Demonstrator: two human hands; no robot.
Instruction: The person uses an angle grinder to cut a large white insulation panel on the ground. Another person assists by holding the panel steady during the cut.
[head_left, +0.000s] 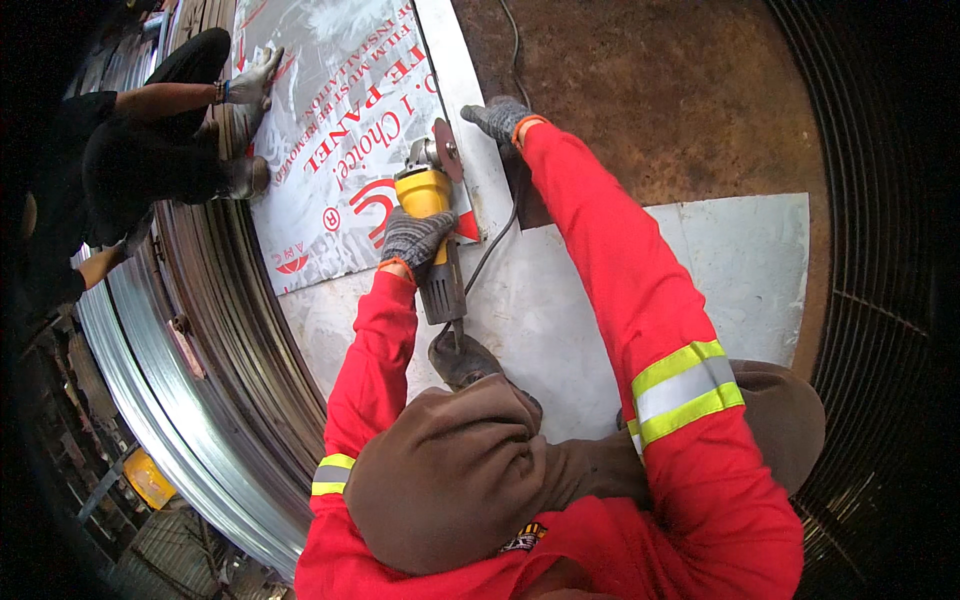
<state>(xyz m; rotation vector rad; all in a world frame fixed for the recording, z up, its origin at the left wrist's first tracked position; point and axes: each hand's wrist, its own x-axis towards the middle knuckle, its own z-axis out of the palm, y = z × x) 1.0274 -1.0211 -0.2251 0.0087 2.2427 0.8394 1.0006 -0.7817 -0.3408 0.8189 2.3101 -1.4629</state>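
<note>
My left hand [415, 240], in a grey striped glove, is closed round the body of a yellow and black angle grinder [425, 195]. The reddish disc [447, 150] stands on edge along the right side of a film-covered panel [330, 110]. A dark gap runs between that panel and a pale narrow strip [462, 65]. My right hand [498, 118], gloved too, is closed on the strip's right edge, one digit across its top; the other fingers are mostly hidden. From the grinder's rear end a black cord [492, 245] runs up past my right hand.
A plain pale sheet [735, 270] lies under my knees and boot [465, 360], over a rusty brown surface [670, 90]. At left another person crouches, a white-gloved hand [255, 78] on the panel. Long metal lengths [190, 370] lie beside them. Dark ribbed bars curve along the right.
</note>
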